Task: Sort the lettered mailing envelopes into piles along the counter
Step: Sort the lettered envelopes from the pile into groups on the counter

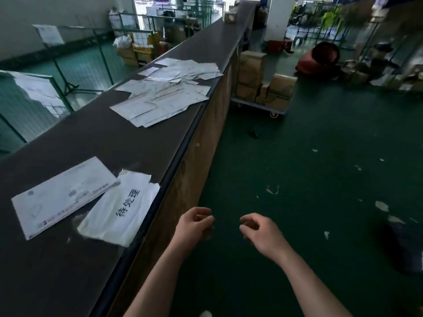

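A long dark counter [96, 138] runs from lower left to upper right. Near me on it lies a white mailing envelope [61, 195], and beside it a white sheet with black handwritten characters [121, 209] taped near the counter's edge. Farther along sits a pile of several white envelopes [158, 101], and beyond it a second pile [183, 70]. My left hand [194, 223] and my right hand [258, 232] hover over the green floor to the right of the counter, fingers loosely curled, holding nothing.
A cart stacked with cardboard boxes [263, 81] stands by the counter's far side. A person in red crouches [320, 58] farther back among boxes. Paper scraps [272, 189] litter the green floor. Green metal fencing [61, 76] runs to the counter's left.
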